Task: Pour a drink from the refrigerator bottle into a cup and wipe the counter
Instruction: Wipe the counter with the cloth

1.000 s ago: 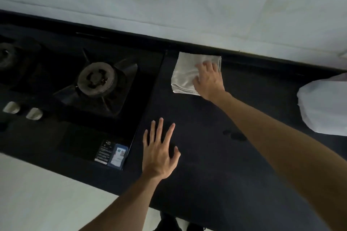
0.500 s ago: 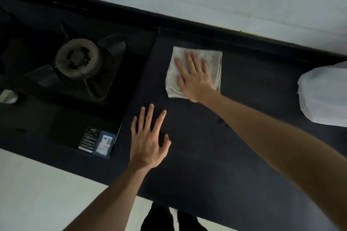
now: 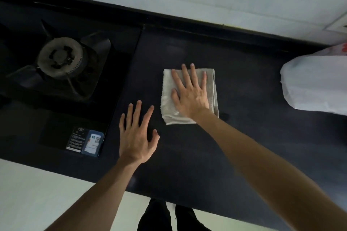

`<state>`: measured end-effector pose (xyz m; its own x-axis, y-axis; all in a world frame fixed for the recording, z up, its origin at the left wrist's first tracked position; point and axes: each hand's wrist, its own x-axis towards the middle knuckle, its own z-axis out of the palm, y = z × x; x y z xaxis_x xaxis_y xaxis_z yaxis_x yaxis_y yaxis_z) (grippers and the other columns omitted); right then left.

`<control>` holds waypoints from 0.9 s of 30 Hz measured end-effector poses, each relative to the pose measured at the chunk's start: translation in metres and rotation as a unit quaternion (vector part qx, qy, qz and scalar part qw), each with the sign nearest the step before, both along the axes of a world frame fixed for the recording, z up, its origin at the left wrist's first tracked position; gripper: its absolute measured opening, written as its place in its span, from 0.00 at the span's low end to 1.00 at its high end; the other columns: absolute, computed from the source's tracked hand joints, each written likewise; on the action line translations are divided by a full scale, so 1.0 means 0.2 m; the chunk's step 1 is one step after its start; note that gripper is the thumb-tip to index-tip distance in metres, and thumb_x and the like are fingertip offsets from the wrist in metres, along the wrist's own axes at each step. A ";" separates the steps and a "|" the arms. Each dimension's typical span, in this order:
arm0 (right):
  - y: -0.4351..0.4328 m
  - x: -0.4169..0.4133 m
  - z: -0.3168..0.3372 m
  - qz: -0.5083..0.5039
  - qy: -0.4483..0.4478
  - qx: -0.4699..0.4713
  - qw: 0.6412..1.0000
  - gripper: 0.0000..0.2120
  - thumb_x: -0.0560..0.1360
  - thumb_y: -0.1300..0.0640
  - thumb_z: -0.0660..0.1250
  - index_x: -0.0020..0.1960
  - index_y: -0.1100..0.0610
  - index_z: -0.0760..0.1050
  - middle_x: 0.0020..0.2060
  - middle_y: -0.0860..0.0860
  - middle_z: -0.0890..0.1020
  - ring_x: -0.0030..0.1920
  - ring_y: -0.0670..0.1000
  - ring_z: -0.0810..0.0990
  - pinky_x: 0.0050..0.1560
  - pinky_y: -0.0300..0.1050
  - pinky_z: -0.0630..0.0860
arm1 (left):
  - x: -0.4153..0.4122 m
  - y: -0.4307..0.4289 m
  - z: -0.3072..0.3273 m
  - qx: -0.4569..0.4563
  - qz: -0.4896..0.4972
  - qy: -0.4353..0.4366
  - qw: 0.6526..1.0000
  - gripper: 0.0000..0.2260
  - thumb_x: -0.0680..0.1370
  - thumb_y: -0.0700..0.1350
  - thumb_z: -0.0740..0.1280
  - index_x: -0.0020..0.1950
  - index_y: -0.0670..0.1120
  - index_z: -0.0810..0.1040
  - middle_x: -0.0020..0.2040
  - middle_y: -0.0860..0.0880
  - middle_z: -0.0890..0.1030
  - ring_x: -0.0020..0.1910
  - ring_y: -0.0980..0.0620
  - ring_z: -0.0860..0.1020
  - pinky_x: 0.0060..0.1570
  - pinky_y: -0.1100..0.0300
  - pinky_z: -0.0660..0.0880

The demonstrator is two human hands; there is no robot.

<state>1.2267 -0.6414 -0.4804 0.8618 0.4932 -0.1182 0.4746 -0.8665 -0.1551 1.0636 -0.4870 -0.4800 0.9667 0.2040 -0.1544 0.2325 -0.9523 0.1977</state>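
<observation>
A folded grey-white cloth (image 3: 167, 106) lies flat on the dark counter (image 3: 244, 133), near its middle. My right hand (image 3: 191, 93) presses down on the cloth with straight, spread fingers. My left hand (image 3: 136, 135) rests flat on the bare counter just left of and below the cloth, fingers spread, holding nothing. No bottle or cup is in view.
A black gas hob (image 3: 62, 65) with a round burner fills the left side, with a sticker (image 3: 92, 142) at its front corner. A white plastic bag (image 3: 317, 82) sits at the right edge. A pale wall runs along the back.
My right hand has slid the cloth from the back edge of the counter toward me. My left hand has stayed flat on the counter.
</observation>
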 end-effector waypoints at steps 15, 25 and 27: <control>-0.37 -0.03 -0.01 -0.100 0.011 -0.006 0.995 0.32 0.79 0.42 0.46 0.81 0.50 0.46 0.80 0.55 0.47 0.79 0.59 0.42 0.74 0.70 0.43 | 0.00 0.01 0.01 -0.011 -0.003 -0.014 1.000 0.31 0.75 0.56 0.54 0.79 0.53 0.60 0.82 0.44 0.54 0.81 0.42 0.49 0.77 0.40 0.52; -0.54 -0.08 0.02 -0.072 0.019 -0.024 0.997 0.33 0.78 0.41 0.48 0.81 0.49 0.46 0.80 0.53 0.49 0.79 0.59 0.43 0.75 0.69 0.46 | 0.00 0.01 0.00 -0.007 -0.001 -0.013 1.000 0.32 0.75 0.57 0.54 0.80 0.53 0.59 0.82 0.45 0.54 0.81 0.42 0.49 0.77 0.40 0.50; -0.55 0.09 0.02 -0.113 0.020 -0.025 0.993 0.33 0.78 0.41 0.45 0.81 0.49 0.45 0.80 0.53 0.48 0.79 0.58 0.42 0.75 0.69 0.44 | 0.00 0.01 0.00 -0.004 0.000 -0.012 1.000 0.31 0.75 0.57 0.54 0.80 0.53 0.59 0.82 0.45 0.54 0.81 0.43 0.49 0.77 0.40 0.50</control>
